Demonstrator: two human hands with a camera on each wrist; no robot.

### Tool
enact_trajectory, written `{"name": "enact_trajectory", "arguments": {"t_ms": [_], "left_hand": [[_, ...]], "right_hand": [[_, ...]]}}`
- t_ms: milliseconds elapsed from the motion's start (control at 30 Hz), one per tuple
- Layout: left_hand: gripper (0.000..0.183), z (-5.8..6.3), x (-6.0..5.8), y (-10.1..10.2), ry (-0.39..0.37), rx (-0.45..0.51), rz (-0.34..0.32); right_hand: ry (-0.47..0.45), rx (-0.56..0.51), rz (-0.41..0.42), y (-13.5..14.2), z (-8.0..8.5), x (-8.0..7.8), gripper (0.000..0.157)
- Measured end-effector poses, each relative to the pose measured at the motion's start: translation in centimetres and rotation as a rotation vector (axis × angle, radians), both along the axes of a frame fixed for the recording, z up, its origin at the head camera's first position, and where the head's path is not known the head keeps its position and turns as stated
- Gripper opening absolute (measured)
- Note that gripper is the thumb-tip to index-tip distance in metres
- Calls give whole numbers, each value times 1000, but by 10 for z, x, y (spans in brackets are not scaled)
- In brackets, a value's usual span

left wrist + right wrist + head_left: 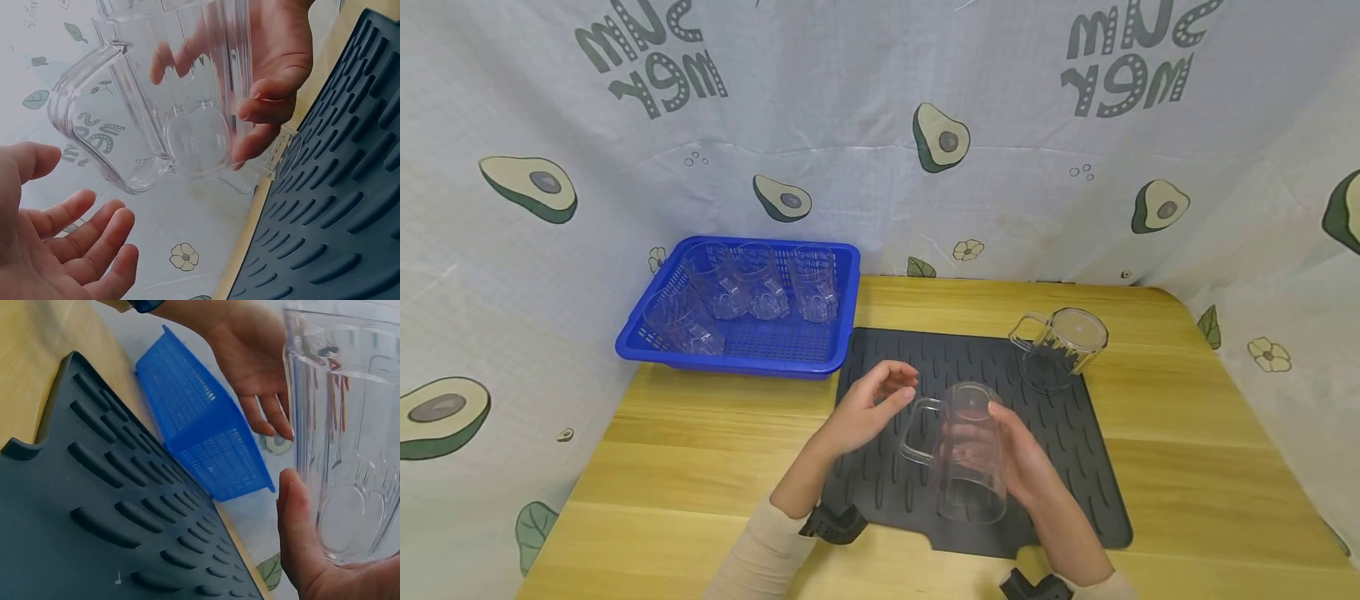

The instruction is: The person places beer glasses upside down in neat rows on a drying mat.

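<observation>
A clear glass mug (967, 467) is held over the dark drying mat (880, 479) by my right hand (1028, 457), its thumb and fingers round the side away from the handle. The mug's handle points left. My left hand (867, 410) is just left of that handle, apart from it, with fingers loosely bent and nothing in them. In the left wrist view a gap shows between the left fingertips (119, 219) and the handle (69, 119). The right thumb (294, 512) presses the mug's wall in the right wrist view.
Another clear mug (1078, 333) stands upside down at the mat's back right corner, its handle to the left. At the back left a blue plastic basket (745, 367) holds several clear mugs (812, 287). A printed curtain (865, 108) hangs behind the wooden table (1210, 467).
</observation>
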State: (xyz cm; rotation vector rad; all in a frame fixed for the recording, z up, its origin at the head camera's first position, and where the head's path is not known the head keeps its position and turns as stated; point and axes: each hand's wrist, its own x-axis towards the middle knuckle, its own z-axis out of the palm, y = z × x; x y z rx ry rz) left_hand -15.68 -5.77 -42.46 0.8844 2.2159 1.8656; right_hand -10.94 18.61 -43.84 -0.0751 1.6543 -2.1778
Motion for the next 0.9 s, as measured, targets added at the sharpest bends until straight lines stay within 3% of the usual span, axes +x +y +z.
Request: {"name": "enact_trajectory", "arguments": {"t_ms": [233,500,733,900], "left_hand": [[28,-2,2,0,-41,-6,-40],[28,0,2,0,-44,-16,-60],[30,-2,3,-2,-45,-30,-100],[27,-2,4,-2,-39,-33,-120]], "right_hand": [[142,25,6,-2,4,5,38],[226,134,-96,-7,10,14,57],[305,230,-174,-10,18,17,49],[328,202,-170,-9,21,16,42]]}}
